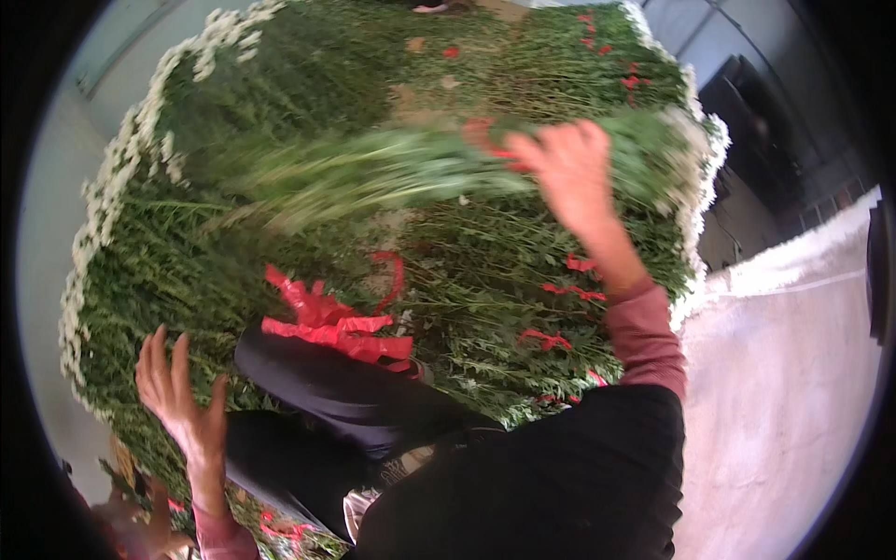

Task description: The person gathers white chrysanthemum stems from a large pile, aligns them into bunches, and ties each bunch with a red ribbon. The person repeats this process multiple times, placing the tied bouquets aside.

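Note:
At the far right my right hand (571,173) is closed round a bunch of long-stemmed white flowers (373,177), near a red tie strip (481,131). The bunch is smeared by motion and lies crosswise, stem ends to the left and blooms to the right. My fingertips are partly hidden at the stems. My left hand (182,397) is raised at the near left with its fingers spread, holding nothing, over the leafy stems of the left flower pile (140,280).
Red plastic strips (341,327) lie over my bent knee (345,373). The right flower pile (485,289) has several bunches with red ties. A pale sheet (784,373) spreads at the right, with a dark object (747,131) beyond. Another person's hand (431,7) shows at the top edge.

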A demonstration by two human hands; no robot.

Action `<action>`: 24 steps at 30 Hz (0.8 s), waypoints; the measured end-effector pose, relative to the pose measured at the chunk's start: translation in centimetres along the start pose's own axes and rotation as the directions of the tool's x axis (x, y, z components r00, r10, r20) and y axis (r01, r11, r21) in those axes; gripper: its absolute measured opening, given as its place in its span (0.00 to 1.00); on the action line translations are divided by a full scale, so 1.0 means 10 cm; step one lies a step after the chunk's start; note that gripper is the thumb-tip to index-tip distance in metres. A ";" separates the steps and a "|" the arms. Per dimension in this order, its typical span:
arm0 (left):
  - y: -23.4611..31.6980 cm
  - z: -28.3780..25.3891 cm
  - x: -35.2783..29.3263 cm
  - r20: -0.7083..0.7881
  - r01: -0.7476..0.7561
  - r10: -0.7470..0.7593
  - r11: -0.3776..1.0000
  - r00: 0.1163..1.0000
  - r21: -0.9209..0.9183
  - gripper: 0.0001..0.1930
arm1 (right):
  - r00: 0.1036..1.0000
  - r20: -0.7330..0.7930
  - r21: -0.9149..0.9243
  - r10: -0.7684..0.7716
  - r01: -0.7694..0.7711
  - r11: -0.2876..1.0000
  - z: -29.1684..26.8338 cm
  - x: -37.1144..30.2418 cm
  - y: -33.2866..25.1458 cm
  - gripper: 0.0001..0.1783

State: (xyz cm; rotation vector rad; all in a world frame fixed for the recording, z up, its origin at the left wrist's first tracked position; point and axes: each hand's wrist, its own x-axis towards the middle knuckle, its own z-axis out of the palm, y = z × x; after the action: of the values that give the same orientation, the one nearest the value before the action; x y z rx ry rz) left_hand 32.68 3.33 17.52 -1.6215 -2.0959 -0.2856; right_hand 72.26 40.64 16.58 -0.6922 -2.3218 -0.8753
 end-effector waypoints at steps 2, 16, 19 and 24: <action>0.06 0.12 0.00 0.047 0.017 -0.013 0.997 0.999 -0.071 0.39 | 0.981 0.179 -0.123 0.077 -0.056 0.991 0.09 -0.60 0.48 0.22; -1.20 1.87 -0.16 0.438 0.615 -0.438 0.639 0.785 -0.463 0.21 | 0.821 0.567 0.807 -0.060 -0.541 0.237 0.83 1.33 -1.91 0.16; -1.50 2.02 -0.20 0.576 0.749 -0.481 0.480 0.661 -0.457 0.22 | 0.768 0.278 0.717 -0.578 -0.566 -0.407 -0.28 2.31 -3.15 0.18; -1.69 2.07 0.02 0.581 0.731 -0.450 0.496 0.678 -0.469 0.24 | 0.613 -0.409 0.369 -0.676 -0.566 -0.737 -0.80 2.87 -4.12 0.18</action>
State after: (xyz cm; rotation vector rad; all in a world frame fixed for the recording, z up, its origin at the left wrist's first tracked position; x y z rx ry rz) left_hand 11.58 7.85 1.74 -1.2127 -3.1082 -1.1916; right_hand 28.52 15.63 23.01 1.1743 -1.8738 2.5869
